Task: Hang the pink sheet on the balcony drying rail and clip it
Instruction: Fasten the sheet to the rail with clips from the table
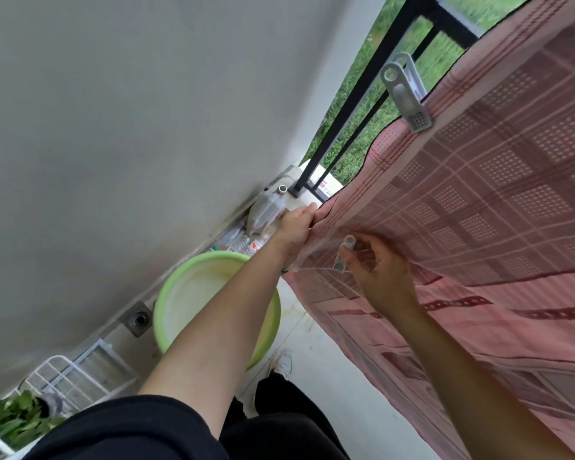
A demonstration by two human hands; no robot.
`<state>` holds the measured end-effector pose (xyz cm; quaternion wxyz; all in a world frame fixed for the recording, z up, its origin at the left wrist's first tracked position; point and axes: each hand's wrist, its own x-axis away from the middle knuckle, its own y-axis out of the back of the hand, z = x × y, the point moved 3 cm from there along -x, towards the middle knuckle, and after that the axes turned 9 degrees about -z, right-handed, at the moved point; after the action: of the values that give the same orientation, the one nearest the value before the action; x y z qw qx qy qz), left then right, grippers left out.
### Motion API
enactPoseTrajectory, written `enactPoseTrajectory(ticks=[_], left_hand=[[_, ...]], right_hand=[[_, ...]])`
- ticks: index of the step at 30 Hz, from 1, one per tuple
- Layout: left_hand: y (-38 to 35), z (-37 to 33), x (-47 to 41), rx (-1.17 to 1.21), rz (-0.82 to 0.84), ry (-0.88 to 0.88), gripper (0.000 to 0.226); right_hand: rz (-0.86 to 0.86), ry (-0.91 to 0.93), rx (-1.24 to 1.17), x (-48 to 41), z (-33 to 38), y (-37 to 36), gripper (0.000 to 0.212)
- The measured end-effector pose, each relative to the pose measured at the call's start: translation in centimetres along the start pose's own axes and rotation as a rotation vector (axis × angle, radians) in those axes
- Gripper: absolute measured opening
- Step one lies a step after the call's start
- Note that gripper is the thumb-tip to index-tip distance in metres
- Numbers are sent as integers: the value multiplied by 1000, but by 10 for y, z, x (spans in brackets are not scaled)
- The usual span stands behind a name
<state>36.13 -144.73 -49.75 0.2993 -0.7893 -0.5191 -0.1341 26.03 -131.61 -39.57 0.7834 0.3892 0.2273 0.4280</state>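
- A pink sheet (478, 200) with a plaid pattern hangs draped over the black balcony rail (452, 19), filling the right side of the view.
- A grey clip (404, 92) is clamped on the sheet's top edge, well above both hands.
- The left hand (296, 227) is closed on the sheet's side edge, bunching the cloth between its fingers.
- The right hand (382, 273), just beside the left, lies against the sheet with its fingers curled around a second grey clip (344, 254); whether that clip bites the cloth cannot be told.
- Below the left forearm sits a light green basin (180, 293) on the balcony floor.
- Beyond the left hand, clear plastic bottles (246, 240) lie along the grey wall (130, 111).
- Green grass (372, 127) shows through the rail bars above the hands.
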Motion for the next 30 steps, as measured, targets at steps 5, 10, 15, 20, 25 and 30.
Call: enactPoseTrajectory(ticks=[5, 10, 15, 20, 25, 30], left_hand=[[-4, 9, 21, -30, 33, 22, 59], [10, 10, 17, -204, 238, -55, 67], [18, 12, -9, -640, 280, -228, 52], [11, 18, -25, -985, 296, -321, 48], [-1, 10, -30, -1351, 233, -432, 34], [4, 1, -37, -1452, 237, -427, 32]], right_hand=[[15, -18, -9, 4, -6, 4, 28], [38, -17, -3, 4, -8, 10, 29], [71, -31, 10, -1, -9, 12, 35], [90, -1, 46, -4, -8, 9, 33], [137, 19, 46, -4, -5, 4, 28], [152, 24, 59, -3, -5, 2, 28]])
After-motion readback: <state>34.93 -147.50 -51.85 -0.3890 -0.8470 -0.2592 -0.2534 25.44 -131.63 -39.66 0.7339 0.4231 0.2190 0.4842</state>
